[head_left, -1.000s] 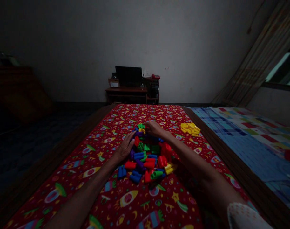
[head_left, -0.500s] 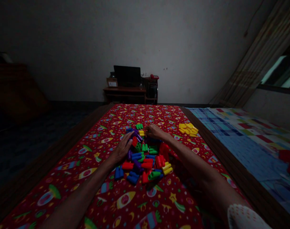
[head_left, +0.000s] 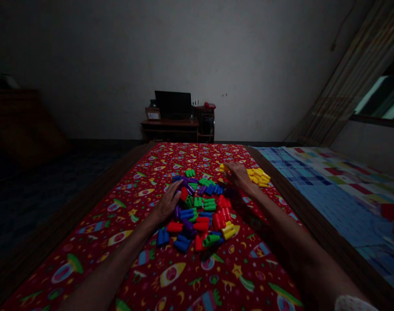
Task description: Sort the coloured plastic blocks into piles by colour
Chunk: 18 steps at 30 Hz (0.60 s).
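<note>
A loose pile of plastic building blocks (head_left: 197,211) in red, blue, green, purple and yellow lies on a red cloth printed with rockets and stars (head_left: 171,276). My left hand (head_left: 167,201) rests open at the left side of the pile, its fingertips beside a red block and a purple block. My right hand (head_left: 237,176) is up beyond the pile, with its fingers closed around a small yellow block (head_left: 223,168). Just to the right of those fingers lies a tight group of yellow blocks (head_left: 259,176).
A wooden rim (head_left: 83,207) runs along the cloth's left side and another (head_left: 326,229) along its right. Beyond the right rim lies a blue checked quilt (head_left: 332,194). A desk with a dark monitor (head_left: 173,105) stands against the far wall.
My right hand has moved right and away from the pile, and the yellow block that lay at the pile's far edge is now at its fingertips. My left hand has barely moved.
</note>
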Each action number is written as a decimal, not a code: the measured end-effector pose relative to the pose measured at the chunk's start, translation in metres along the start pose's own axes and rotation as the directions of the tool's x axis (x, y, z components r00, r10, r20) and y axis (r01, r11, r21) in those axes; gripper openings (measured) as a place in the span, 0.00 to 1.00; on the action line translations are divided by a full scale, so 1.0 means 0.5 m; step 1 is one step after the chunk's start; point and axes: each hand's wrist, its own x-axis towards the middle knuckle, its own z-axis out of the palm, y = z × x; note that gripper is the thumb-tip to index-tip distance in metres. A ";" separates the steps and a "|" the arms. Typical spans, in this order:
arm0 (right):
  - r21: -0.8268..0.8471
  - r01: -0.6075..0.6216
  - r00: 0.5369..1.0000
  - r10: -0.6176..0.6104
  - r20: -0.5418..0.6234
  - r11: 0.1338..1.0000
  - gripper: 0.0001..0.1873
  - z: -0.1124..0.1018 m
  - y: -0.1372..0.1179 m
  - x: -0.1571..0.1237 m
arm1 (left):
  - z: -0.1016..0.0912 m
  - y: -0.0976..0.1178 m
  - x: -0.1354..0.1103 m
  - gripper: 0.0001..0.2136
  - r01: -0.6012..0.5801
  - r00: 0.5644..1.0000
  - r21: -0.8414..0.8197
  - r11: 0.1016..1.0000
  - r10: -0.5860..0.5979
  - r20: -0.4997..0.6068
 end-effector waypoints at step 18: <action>0.059 -0.179 0.974 0.185 -0.130 0.982 0.18 -0.023 0.133 -0.099 | 0.000 -0.001 0.005 0.28 -0.007 1.000 -0.013 1.000 0.006 -0.016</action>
